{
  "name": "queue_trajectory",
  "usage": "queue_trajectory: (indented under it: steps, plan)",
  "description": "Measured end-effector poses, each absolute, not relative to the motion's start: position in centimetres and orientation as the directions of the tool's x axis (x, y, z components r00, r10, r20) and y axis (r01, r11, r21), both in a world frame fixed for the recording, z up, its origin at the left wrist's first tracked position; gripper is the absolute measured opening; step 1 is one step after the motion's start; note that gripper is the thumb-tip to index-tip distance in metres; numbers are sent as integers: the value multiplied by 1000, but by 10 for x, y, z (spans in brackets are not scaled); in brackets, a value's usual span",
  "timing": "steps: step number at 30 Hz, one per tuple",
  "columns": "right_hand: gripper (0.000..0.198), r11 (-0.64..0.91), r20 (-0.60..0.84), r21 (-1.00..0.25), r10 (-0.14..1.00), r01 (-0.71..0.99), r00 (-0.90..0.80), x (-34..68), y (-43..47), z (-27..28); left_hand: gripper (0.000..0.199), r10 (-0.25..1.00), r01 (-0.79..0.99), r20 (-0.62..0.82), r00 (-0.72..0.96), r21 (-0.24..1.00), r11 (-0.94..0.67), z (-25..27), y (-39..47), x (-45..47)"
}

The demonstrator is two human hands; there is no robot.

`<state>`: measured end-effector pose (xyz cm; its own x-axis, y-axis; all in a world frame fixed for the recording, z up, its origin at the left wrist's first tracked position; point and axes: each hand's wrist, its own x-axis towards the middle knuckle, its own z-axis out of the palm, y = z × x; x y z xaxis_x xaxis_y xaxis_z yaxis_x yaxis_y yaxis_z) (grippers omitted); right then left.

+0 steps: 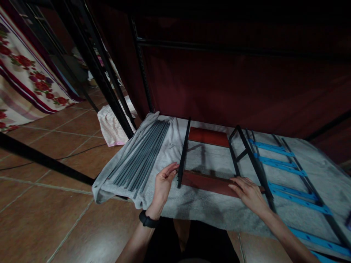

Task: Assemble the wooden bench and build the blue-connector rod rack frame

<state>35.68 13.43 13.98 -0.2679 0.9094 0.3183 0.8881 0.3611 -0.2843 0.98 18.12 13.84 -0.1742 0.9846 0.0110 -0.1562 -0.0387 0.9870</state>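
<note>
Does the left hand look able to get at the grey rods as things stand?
Probably yes: the left hand is at the black side bar, the grey rods lie close on its left, and only grey cloth shows between hand and rods.

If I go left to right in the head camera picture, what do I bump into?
Flowery cloth → gray rods → left hand → red board at the back → right hand → blue strips.

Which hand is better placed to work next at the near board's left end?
Probably the left hand: its fingers are beside that end; the right hand touches the board farther right.
</note>
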Motion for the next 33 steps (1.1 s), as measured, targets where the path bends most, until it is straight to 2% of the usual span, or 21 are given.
queue_trajectory:
  steps: [2,5,9,13,15,17,20,22,27,30,33]
  plan:
    - [30,363,312,-283,910,888,-273,357,135,139,37,980,-194,-38,-194,981,0,136,181,11]
    - [30,360,307,-288,912,887,-271,359,135,138,31,970,-131,-52,-237,991,21,134,183,13]
    - [29,357,317,-296,912,886,-261,359,135,137,30,984,-96,-38,-172,995,22,140,182,11]
    - [30,362,313,-296,911,884,-268,359,136,136,42,986,-191,-119,-117,977,95,145,179,10]
    - [30,357,300,-301,915,884,-268,359,136,137,41,979,-200,-140,-149,974,109,144,180,12]
    - [30,353,292,-305,919,884,-266,359,135,137,37,978,-159,-114,-174,984,86,142,183,13]
    - [29,350,293,-307,920,885,-262,358,135,138,30,990,-124,-74,-120,991,59,141,184,12]
    - [29,352,294,-309,919,884,-263,359,135,138,34,992,-142,-84,-92,987,70,142,183,10]
    - [29,357,286,-310,919,881,-271,358,135,139,35,983,-133,-84,-166,989,62,141,182,13]
    - [29,358,296,-303,916,883,-269,357,134,140,33,992,-107,-50,-112,994,38,144,184,13]
    - [27,364,304,-293,912,884,-275,356,134,140,36,992,-130,-78,-94,989,66,146,183,11]
